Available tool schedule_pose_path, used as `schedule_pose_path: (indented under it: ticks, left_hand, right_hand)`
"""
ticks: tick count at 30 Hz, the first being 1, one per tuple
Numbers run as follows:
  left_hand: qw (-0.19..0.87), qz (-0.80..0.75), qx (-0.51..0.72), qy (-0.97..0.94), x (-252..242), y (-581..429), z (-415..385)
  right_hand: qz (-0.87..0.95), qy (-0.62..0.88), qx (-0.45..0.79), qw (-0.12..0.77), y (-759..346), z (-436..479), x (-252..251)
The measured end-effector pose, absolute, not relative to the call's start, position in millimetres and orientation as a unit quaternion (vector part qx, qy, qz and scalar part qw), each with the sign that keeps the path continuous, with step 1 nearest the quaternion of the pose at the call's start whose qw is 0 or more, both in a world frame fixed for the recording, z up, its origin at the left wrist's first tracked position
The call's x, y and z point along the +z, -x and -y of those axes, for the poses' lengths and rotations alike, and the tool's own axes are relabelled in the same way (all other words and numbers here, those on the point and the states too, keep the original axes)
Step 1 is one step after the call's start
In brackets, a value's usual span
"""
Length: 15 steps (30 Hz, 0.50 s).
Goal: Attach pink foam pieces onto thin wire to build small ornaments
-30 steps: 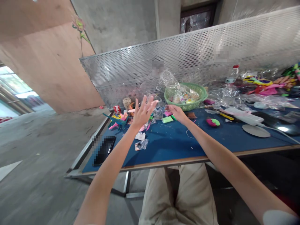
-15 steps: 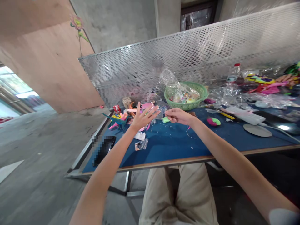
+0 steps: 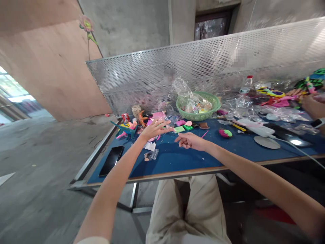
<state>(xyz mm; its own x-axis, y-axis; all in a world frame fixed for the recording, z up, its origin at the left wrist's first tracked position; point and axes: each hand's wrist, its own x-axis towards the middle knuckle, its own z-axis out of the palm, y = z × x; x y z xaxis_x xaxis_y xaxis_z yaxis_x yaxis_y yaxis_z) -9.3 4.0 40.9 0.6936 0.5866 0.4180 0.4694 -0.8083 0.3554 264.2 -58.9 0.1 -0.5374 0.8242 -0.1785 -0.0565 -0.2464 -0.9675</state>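
Note:
My left hand (image 3: 156, 129) is stretched out above the blue tabletop, fingers extended and palm down, with nothing visible in it. Close to its fingertips lies a light green piece (image 3: 179, 129) that looks like soft clay. My right hand (image 3: 190, 140) is just to the right, fingers curled in and the index finger and thumb near each other. Whatever it may hold is too small to make out. Beyond the hands are a bright green piece (image 3: 188, 127) and a purple piece (image 3: 180, 122). A thin pink stick (image 3: 204, 134) lies behind my right wrist.
A green basket (image 3: 198, 117) with clear wrapping stands behind. Left are a teal figure (image 3: 128, 130), a black phone (image 3: 111, 161) and a small plastic bag (image 3: 151, 155). To the right lie a yellow cutter (image 3: 239, 127) and a white glue gun (image 3: 256, 127). Another person's hand (image 3: 313, 105) enters at far right.
My right hand has lowered slightly toward the tabletop. My left hand has turned flatter, its thumb no longer raised. Another person's hand has appeared at the right edge.

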Motion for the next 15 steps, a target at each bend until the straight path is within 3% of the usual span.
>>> schedule_pose_path:
  ticks: [4,11,15]
  left_hand:
    - [0.149,-0.292,0.273,-0.904,37.2,10.2,-1.8]
    - [0.116,-0.288,0.273,-0.911,23.3,7.6,-8.5]
    - [0.109,-0.271,0.232,-0.928,17.6,-1.1,-9.1]
  right_hand:
    - [0.496,0.378,0.712,0.323,-261.9,62.9,-4.2]
    - [0.513,0.390,0.701,0.306,-256.1,74.6,-7.2]
    - [0.543,0.423,0.699,0.194,-255.3,78.6,-3.7]
